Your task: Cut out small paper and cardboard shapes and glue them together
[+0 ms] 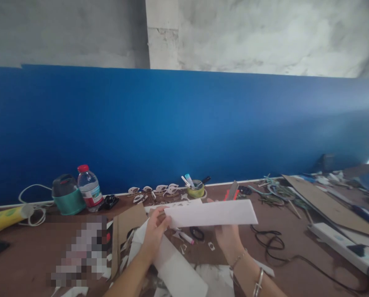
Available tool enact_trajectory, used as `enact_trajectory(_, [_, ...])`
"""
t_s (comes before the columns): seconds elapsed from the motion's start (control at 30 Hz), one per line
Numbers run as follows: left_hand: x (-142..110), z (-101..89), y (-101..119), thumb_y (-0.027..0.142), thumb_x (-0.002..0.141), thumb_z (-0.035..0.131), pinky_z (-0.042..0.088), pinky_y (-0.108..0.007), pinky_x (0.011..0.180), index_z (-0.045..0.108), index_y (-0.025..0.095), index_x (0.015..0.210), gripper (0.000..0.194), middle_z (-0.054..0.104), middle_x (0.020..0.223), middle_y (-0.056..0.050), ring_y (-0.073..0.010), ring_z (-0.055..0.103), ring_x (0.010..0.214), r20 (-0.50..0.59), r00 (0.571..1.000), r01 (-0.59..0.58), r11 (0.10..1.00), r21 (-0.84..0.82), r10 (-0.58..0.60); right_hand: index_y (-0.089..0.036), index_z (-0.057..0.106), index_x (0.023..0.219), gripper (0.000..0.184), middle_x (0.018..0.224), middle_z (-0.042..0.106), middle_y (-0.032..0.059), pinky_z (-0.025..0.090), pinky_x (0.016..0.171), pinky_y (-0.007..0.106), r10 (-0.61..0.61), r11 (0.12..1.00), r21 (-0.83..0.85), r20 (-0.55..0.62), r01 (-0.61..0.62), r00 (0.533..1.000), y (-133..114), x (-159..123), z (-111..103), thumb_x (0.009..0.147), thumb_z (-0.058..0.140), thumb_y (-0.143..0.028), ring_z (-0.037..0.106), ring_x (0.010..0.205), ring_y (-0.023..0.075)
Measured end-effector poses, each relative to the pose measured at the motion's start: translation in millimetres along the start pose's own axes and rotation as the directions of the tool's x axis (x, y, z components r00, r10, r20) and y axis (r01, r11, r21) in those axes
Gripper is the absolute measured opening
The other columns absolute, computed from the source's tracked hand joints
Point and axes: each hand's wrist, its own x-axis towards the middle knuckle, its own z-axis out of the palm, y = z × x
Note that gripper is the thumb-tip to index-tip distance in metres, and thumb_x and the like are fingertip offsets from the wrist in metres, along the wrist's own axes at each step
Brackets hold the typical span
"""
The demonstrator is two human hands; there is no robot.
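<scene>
My left hand (156,229) is closed on the left end of a long white strip (213,213), thumb in front. The strip looks like stiff paper or thin foam board and is held level above the table. My right hand (229,241) is behind the strip, which covers most of its fingers. A red and grey utility knife (233,191) sticks up above the strip's top edge and appears to be in that hand, though the grip itself is hidden. Below my left hand lies a wider white piece (179,264). Scraps and a pink-and-white pen (187,237) lie beneath.
Along the back stand a water bottle (90,190), a teal container (68,198), several small white cut-out shapes (161,188) and a green pen holder (196,190). To the right are a power strip (341,247), black cable (271,243) and cardboard (329,202). Cardboard (131,218) also lies left.
</scene>
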Motion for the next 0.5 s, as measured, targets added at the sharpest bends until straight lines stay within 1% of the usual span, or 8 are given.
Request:
enact_trajectory(0.07, [0.7, 0.2, -1.0, 0.035, 0.066, 0.074, 0.048, -0.024, 0.06, 0.056, 0.017, 0.1, 0.043, 0.071, 0.083, -0.005, -0.0156, 0.064, 0.068, -0.032, 0.999, 0.003, 1.0, -0.004, -0.003, -0.021, 0.057, 0.077, 0.026, 0.062, 0.064, -0.0072, 0.044, 0.046, 0.02, 0.016, 1.0, 0.025, 0.016, -0.016, 1.0, 0.3, 1.4, -1.3, 0.056, 0.071, -0.023, 0.055, 0.051, 0.0104])
enact_trajectory(0.13, [2.0, -0.7, -2.9, 0.035, 0.069, 0.071, 0.047, -0.023, 0.057, 0.055, 0.018, 0.101, 0.04, 0.071, 0.083, -0.004, -0.0139, 0.062, 0.065, -0.099, 0.995, -0.004, 1.0, -0.017, 0.002, -0.02, 0.057, 0.073, 0.026, 0.062, 0.064, -0.0066, 0.047, 0.049, 0.02, 0.064, 0.997, 0.05, 0.038, -0.066, 0.997, -1.3, 1.5, -1.8, 0.051, 0.071, -0.016, 0.054, 0.05, 0.0086])
enact_trajectory(0.2, [3.2, -1.8, -4.2, 0.035, 0.07, 0.07, 0.048, -0.023, 0.057, 0.054, 0.018, 0.102, 0.039, 0.071, 0.085, -0.004, -0.0139, 0.063, 0.066, -0.145, 0.989, -0.014, 1.0, -0.014, 0.011, -0.018, 0.058, 0.073, 0.028, 0.069, 0.067, -0.0039, 0.05, 0.054, 0.02, 0.11, 0.988, 0.094, 0.1, -0.12, 0.989, -4.3, 0.5, -1.3, 0.05, 0.073, -0.013, 0.057, 0.055, 0.0086])
enact_trajectory(0.23, [3.4, -2.0, -4.1, 0.035, 0.07, 0.07, 0.048, -0.023, 0.057, 0.054, 0.018, 0.103, 0.04, 0.07, 0.087, -0.004, -0.0146, 0.063, 0.068, -0.149, 0.989, -0.013, 1.0, -0.009, 0.011, -0.018, 0.06, 0.074, 0.028, 0.071, 0.068, -0.0034, 0.052, 0.056, 0.02, 0.126, 0.983, 0.119, 0.132, -0.142, 0.983, -5.8, -0.1, -0.8, 0.051, 0.075, -0.013, 0.058, 0.057, 0.0085])
enact_trajectory(0.3, [3.0, -1.3, -2.5, 0.035, 0.069, 0.071, 0.049, -0.024, 0.057, 0.055, 0.017, 0.103, 0.042, 0.07, 0.088, -0.006, -0.0163, 0.064, 0.071, -0.126, 0.992, -0.003, 1.0, 0.001, 0.003, -0.018, 0.062, 0.078, 0.026, 0.071, 0.067, -0.0044, 0.053, 0.057, 0.019, 0.13, 0.977, 0.15, 0.155, -0.153, 0.979, -8.0, -0.8, -0.1, 0.057, 0.077, -0.018, 0.058, 0.057, 0.0073])
enact_trajectory(0.4, [0.8, 1.1, 1.7, 0.034, 0.065, 0.074, 0.048, -0.023, 0.054, 0.057, 0.016, 0.101, 0.044, 0.071, 0.085, -0.006, -0.0167, 0.065, 0.068, -0.086, 0.996, 0.018, 1.0, -0.018, -0.019, -0.018, 0.064, 0.079, 0.022, 0.065, 0.065, -0.006, 0.052, 0.054, 0.015, 0.13, 0.98, 0.141, 0.099, -0.143, 0.987, -7.8, 1.5, -0.9, 0.062, 0.078, -0.02, 0.056, 0.052, 0.0056])
enact_trajectory(0.5, [-0.8, 1.6, 3.6, 0.033, 0.065, 0.075, 0.048, -0.024, 0.055, 0.055, 0.017, 0.102, 0.045, 0.071, 0.082, -0.005, -0.0172, 0.065, 0.066, -0.023, 0.998, 0.051, 0.997, -0.058, -0.052, -0.018, 0.065, 0.078, 0.022, 0.062, 0.064, -0.0061, 0.051, 0.049, 0.013, 0.144, 0.98, 0.131, 0.05, -0.149, 0.988, -5.5, 7.0, -3.7, 0.061, 0.078, -0.018, 0.055, 0.049, 0.0051])
